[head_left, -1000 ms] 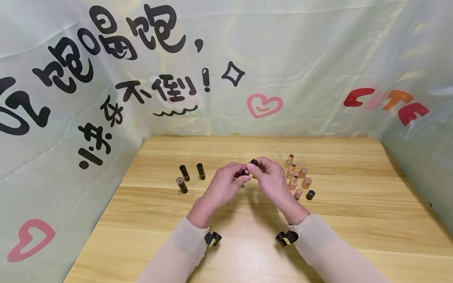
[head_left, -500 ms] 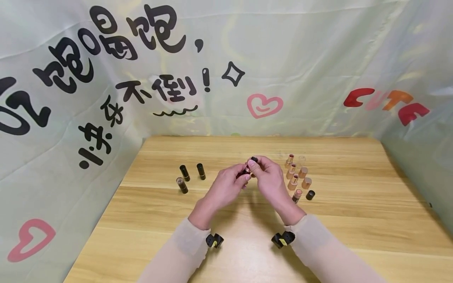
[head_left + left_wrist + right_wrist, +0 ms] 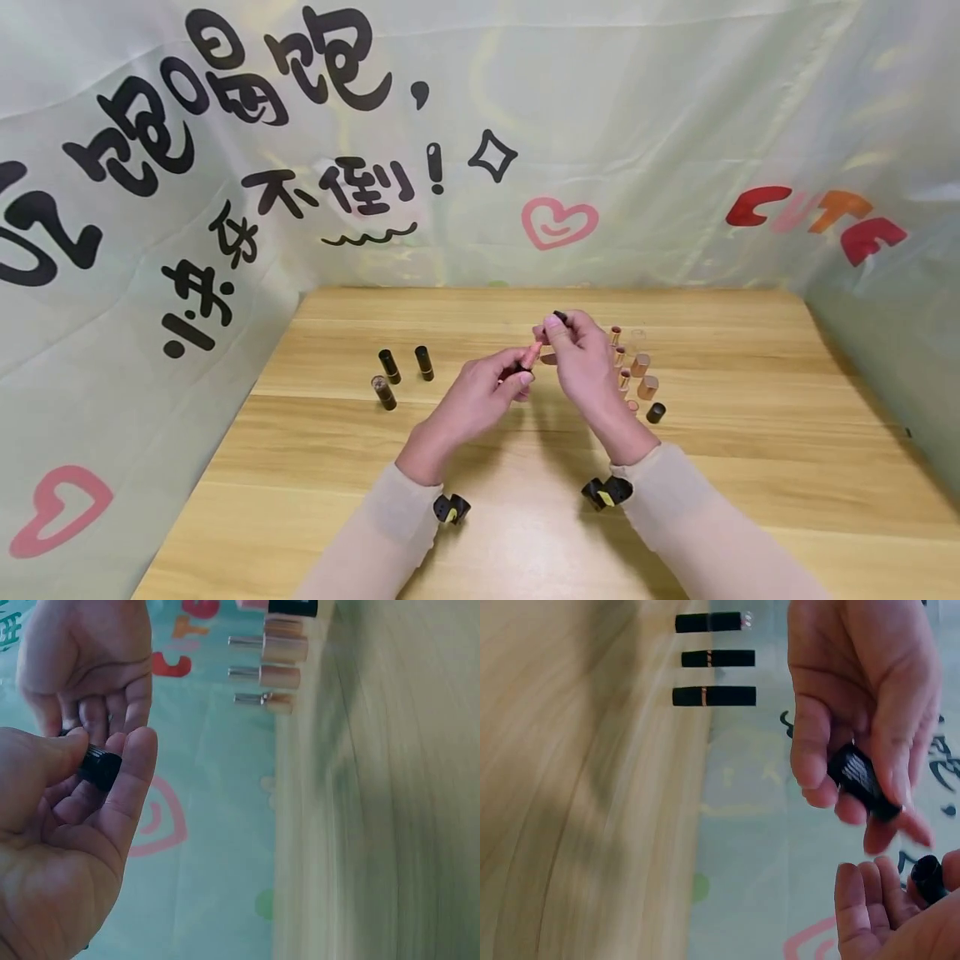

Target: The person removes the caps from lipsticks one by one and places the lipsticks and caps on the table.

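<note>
In the head view, my left hand (image 3: 476,393) grips the black base of a lipstick (image 3: 532,357), its pink tip bare and pointing up to the right. The dark end of that lipstick (image 3: 101,768) shows between thumb and fingers in the left wrist view. Slightly higher and to the right, my right hand (image 3: 587,364) pinches a small black cap (image 3: 559,317), apart from the lipstick. The right wrist view shows the hollow end of the cap (image 3: 927,874) and, in the left hand, the lipstick base with pale lettering.
Three closed dark lipsticks (image 3: 424,363) stand on the wooden table (image 3: 330,483) at left. Behind my right hand are uncapped rose-gold lipsticks (image 3: 624,381), gold caps (image 3: 648,387), a clear cap (image 3: 638,337) and a black cap (image 3: 656,412). Fabric walls (image 3: 660,125) enclose the table.
My right hand has pulled the black cap off the lipstick and moved up and right with it, baring the pink tip. My left hand has stayed nearly in place.
</note>
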`<state>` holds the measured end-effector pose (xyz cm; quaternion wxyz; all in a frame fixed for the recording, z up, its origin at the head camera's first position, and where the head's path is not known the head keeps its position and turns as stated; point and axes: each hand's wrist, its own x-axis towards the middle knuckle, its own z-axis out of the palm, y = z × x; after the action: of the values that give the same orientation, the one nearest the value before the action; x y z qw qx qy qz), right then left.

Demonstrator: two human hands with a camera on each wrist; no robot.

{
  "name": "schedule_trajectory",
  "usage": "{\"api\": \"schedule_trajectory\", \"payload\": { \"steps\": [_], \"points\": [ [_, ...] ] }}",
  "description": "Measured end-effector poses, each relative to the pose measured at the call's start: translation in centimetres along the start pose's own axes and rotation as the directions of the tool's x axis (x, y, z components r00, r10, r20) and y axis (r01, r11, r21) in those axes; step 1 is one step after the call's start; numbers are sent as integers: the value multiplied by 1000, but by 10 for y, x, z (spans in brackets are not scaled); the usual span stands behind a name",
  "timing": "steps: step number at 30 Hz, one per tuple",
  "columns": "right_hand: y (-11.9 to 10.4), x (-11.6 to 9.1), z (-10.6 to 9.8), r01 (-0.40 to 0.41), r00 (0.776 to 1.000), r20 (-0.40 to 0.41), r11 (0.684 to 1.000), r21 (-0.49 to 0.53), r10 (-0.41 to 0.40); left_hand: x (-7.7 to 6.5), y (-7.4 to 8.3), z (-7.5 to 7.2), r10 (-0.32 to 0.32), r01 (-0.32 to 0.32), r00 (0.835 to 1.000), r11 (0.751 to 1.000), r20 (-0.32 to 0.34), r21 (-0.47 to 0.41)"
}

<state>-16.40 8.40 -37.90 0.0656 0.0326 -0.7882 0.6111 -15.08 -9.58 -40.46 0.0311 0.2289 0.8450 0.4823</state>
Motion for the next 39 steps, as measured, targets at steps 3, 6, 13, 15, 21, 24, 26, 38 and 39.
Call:
{"api": "schedule_trajectory", "payload": {
  "steps": [3,6,13,15,21,24,26,38,39],
  "points": [
    [2,5,-3,-22,1000,-5,999,50,22,0,-3,-3,-50,51,997,999,-59,18],
    [5,8,-4,-14,1000,-1,1000,25,14,3,-7,-4,-122,125,980,992,-156,13],
    [29,19,9,-30,999,10,977,-212,33,18,-20,3,-208,218,919,976,-336,-6],
    [35,22,13,-35,999,4,969,-246,37,23,-23,4,-207,228,906,974,-369,14],
    [42,32,20,4,1000,-26,948,-317,-13,37,-25,3,-206,264,880,961,-429,80],
    [45,40,19,20,999,-34,924,-382,-35,45,-26,3,-213,283,871,954,-442,98],
    [47,45,18,9,999,-40,906,-423,-29,51,-28,4,-218,292,870,950,-442,107],
    [64,63,19,-89,995,-22,814,-574,94,74,-52,16,-330,395,855,915,-400,88],
    [66,64,19,-90,995,-17,810,-580,98,75,-54,16,-337,399,854,913,-396,85]
  ]
}}
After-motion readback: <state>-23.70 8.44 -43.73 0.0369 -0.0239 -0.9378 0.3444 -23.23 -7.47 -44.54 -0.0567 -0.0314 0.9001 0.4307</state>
